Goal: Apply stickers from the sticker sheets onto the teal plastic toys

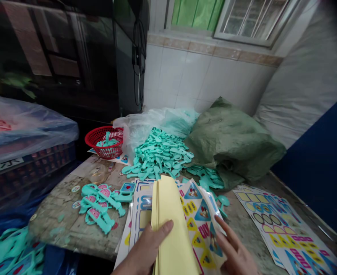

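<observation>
Left hand [144, 244]: one
Right hand [235, 248]: one
Yellow-backed sticker sheets [171, 225]: several, bunched too tightly to count
Sticker sheets at right [283, 229]: at least two, overlapping
Loose teal plastic pieces [158, 154]: too many to count
Teal pieces with pink stickers [98, 202]: about five
Small round stickers [75, 188]: three
Red plastic basket [104, 142]: one
Green woven sack [231, 145]: one
Clear plastic bag [136, 130]: one
Plastic crate [28, 175]: one
Window [251, 19]: one
</observation>
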The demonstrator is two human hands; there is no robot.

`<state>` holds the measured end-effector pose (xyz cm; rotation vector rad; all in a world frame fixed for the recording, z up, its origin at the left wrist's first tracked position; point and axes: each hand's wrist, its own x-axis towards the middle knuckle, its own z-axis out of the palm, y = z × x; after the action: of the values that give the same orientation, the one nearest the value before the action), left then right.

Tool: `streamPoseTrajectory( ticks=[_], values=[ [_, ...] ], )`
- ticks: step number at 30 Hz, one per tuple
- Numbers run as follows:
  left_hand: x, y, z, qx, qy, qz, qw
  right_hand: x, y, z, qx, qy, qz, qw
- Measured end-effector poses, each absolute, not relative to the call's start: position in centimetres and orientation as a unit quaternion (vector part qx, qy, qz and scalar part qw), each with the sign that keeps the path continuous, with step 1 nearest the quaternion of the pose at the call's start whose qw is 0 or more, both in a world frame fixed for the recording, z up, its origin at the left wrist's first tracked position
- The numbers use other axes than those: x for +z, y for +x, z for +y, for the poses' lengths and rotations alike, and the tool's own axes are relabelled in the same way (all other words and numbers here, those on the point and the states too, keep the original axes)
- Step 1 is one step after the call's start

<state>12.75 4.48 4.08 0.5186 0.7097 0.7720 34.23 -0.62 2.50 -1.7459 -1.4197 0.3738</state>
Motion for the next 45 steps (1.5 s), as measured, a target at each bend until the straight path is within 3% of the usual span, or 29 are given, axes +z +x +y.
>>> streamPoseTrajectory(
  ticks=[5, 9, 11, 14, 16, 18, 26, 39, 45],
  values=[
    [4.5, 12.8, 4.4, 0.364, 0.239, 0.324, 0.840, 2.8, 37.5, -0.3, 0.248, -0.742, -0.525, 0.335],
    [4.3, 12.8, 4.4, 0.377, 0.246, 0.340, 0.826, 3.0, 39.6, 0.1, 0.213, -0.766, -0.560, 0.234],
    [3.9, 12.8, 4.5, 0.378, 0.245, 0.344, 0.824, 3.3, 39.7, 0.4, 0.138, -0.778, -0.576, 0.209],
    [3.7, 12.7, 4.6, 0.373, 0.247, 0.344, 0.826, 4.0, 37.7, 0.6, -0.048, -0.747, -0.624, 0.223],
    [3.7, 12.7, 4.6, 0.375, 0.260, 0.341, 0.822, 4.0, 35.0, 0.7, -0.107, -0.677, -0.685, 0.247],
    [3.7, 12.8, 4.5, 0.388, 0.273, 0.335, 0.814, 3.3, 31.9, 0.8, -0.088, -0.595, -0.760, 0.247],
    [3.3, 13.0, 4.5, 0.402, 0.280, 0.314, 0.813, 1.0, 28.6, 1.0, -0.009, -0.603, -0.743, 0.289],
    [3.5, 12.9, 4.3, 0.409, 0.282, 0.338, 0.799, 1.1, 28.7, 0.7, -0.069, -0.573, -0.799, 0.166],
    [3.3, 12.9, 4.1, 0.426, 0.285, 0.292, 0.807, 1.3, 27.7, 0.4, -0.017, -0.606, -0.763, 0.221]
  ],
)
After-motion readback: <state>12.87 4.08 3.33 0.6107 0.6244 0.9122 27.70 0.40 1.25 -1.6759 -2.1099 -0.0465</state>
